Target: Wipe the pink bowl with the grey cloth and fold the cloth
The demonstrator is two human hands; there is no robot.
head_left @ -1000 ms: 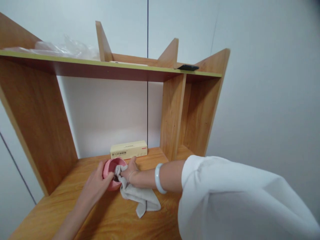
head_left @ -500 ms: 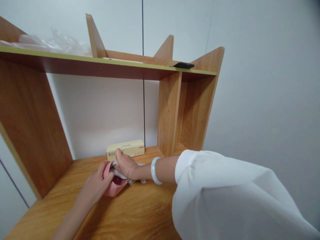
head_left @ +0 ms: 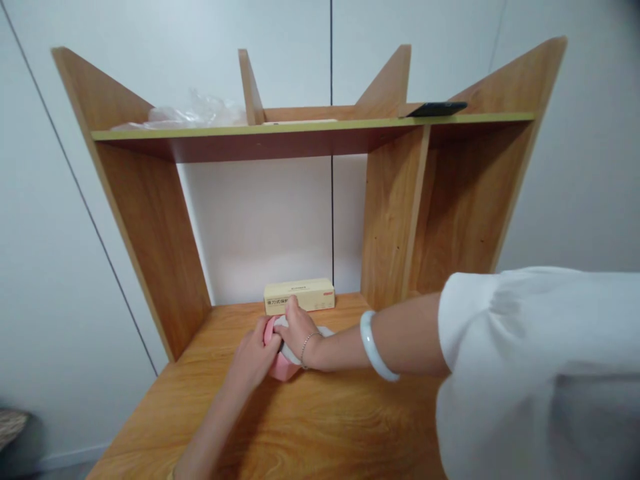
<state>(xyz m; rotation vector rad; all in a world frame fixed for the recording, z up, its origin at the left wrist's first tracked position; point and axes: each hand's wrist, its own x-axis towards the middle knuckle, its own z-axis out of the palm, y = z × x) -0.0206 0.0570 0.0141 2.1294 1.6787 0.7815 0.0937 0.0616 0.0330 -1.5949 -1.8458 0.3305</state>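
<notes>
A pink container (head_left: 284,369) is held over the desk, its open side partly hidden by my hands. My left hand (head_left: 254,352) is closed on its left rim, thumb on the near side. A pale grey-white cloth (head_left: 289,354) lies across the container's mouth, and one end of it shows past my right wrist. My right hand (head_left: 301,331) is closed on the cloth and presses it at the container, with the fingertips hidden. Just behind the hands stands a long cream box (head_left: 311,294) with printed lettering.
The wooden desk (head_left: 350,427) carries a shelf unit with side panels (head_left: 150,247) and a divider (head_left: 395,220). On the upper shelf (head_left: 300,140) lie crumpled clear plastic (head_left: 195,111) and a flat black object (head_left: 437,109). A pale wall rises behind.
The view has swung left, so the shelf unit appears farther right. My right hand has shifted slightly over the container, and the cloth now covers more of its opening.
</notes>
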